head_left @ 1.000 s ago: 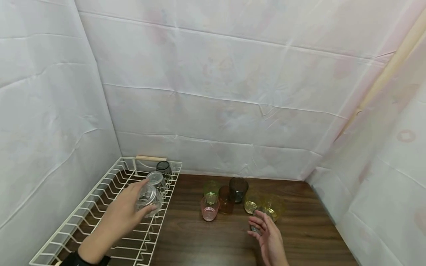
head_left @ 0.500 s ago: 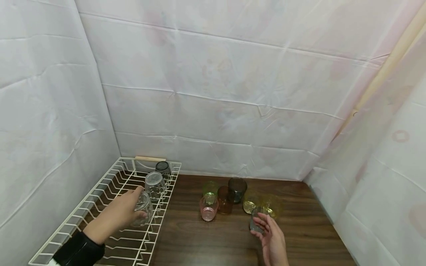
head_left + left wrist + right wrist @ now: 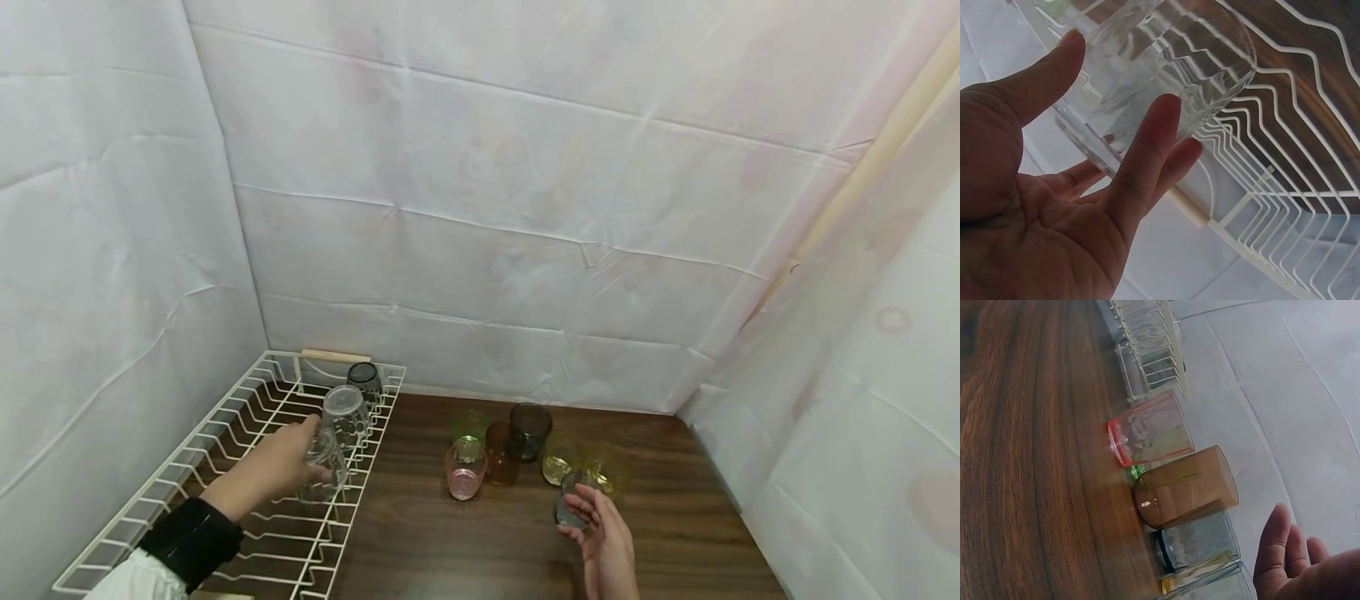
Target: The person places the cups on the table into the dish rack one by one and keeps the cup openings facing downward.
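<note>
My left hand (image 3: 273, 467) holds a clear drinking glass (image 3: 1166, 69) upside down at the white wire dish rack (image 3: 161, 471). In the left wrist view, its thumb and fingers lie around the glass near the thick base. Behind it on the rack stand another upturned clear glass (image 3: 345, 414) and a dark grey glass (image 3: 365, 380). My right hand (image 3: 602, 537) is over the table beside a grey glass (image 3: 568, 505), with its fingers gently bent. The right wrist view shows those fingers (image 3: 1274, 534) apart from the glasses, gripping nothing.
On the brown wooden table (image 3: 435, 550) stand a pink glass (image 3: 463, 481), a green one (image 3: 468, 423), an amber one (image 3: 500, 460), a dark one (image 3: 530, 427) and two yellow ones (image 3: 555, 468). White sheeting (image 3: 480, 208) walls the back and sides.
My left hand has lowered the clear glass to the rack, moving slightly left and nearer. The right hand stays beside the grey glass, with little shift.
</note>
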### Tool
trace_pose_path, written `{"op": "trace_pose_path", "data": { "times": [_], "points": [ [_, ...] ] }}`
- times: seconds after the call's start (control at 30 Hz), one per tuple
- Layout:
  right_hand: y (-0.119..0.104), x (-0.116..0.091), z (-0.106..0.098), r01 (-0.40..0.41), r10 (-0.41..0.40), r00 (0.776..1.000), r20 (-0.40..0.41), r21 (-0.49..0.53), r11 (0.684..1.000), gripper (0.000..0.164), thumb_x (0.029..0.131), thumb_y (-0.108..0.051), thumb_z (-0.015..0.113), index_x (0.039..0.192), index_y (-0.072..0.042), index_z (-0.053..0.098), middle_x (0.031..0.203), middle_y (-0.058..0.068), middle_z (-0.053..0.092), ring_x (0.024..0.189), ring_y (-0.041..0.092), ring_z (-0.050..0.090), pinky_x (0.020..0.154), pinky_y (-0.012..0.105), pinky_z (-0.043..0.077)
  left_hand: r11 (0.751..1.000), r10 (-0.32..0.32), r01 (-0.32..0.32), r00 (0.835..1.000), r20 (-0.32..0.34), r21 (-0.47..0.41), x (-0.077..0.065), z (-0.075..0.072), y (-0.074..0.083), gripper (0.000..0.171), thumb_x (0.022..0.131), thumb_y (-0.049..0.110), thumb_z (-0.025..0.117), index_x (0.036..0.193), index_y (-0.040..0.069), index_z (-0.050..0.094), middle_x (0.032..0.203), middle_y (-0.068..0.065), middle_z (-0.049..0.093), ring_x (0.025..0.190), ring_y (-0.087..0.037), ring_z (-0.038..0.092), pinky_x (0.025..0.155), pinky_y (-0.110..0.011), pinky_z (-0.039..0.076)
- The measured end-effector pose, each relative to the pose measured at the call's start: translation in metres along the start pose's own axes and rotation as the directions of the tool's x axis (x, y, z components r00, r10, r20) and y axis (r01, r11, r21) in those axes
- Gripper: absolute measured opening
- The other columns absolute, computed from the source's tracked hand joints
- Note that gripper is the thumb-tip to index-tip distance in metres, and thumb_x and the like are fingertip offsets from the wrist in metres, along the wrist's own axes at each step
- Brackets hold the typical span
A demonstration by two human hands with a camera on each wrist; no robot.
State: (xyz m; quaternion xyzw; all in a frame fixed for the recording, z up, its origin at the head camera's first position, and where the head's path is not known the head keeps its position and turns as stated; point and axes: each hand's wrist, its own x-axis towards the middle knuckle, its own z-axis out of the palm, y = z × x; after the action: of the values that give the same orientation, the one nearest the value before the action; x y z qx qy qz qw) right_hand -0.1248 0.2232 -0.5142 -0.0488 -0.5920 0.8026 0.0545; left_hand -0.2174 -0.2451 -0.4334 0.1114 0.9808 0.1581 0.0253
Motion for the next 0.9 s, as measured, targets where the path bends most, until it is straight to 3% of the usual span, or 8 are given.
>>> {"op": "trace_pose_path", "data": {
  "times": [0.37, 0.6, 0.9],
  "points": [
    [0.003, -0.003, 0.003, 0.009, -0.010, 0.999, 0.048, 0.010, 1.000, 0.039, 0.119, -0.035, 0.033, 0.120, -0.027, 0.071, 0.108, -0.012, 0.076, 0.107, 0.007, 0.067, 0.085, 0.031, 0.062, 1.000, -0.006, 0.006, 0.995, -0.100, -0.004, 0.005, 0.010, 0.004, 0.092, 0.086, 0.035, 0.090, 0.145, -0.019, 0.045, 0.118, -0.037, 0.067, 0.111, -0.055, 0.067, 0.093, -0.066, 0.057],
    [0.004, -0.004, 0.010, 0.021, -0.020, 0.999, 0.031, -0.024, 0.999, 0.038, 0.118, -0.035, 0.035, 0.127, -0.021, 0.069, 0.108, -0.015, 0.075, 0.108, 0.007, 0.065, 0.085, 0.032, 0.062, 0.999, -0.034, 0.033, 0.995, -0.090, -0.015, 0.006, 0.010, 0.005, 0.096, 0.087, 0.037, 0.088, 0.150, -0.019, 0.041, 0.133, -0.044, 0.060, 0.123, -0.061, 0.061, 0.101, -0.070, 0.053],
    [0.001, -0.003, 0.010, 0.080, -0.079, 0.996, 0.037, -0.015, 0.997, 0.037, 0.119, -0.032, 0.035, 0.126, -0.019, 0.069, 0.109, -0.010, 0.076, 0.105, 0.006, 0.066, 0.082, 0.030, 0.063, 0.999, -0.043, 0.045, 0.995, -0.092, 0.015, 0.005, 0.013, 0.003, 0.093, 0.088, 0.041, 0.087, 0.152, -0.012, 0.044, 0.135, -0.041, 0.062, 0.120, -0.060, 0.063, 0.093, -0.070, 0.057]
  ]
}}
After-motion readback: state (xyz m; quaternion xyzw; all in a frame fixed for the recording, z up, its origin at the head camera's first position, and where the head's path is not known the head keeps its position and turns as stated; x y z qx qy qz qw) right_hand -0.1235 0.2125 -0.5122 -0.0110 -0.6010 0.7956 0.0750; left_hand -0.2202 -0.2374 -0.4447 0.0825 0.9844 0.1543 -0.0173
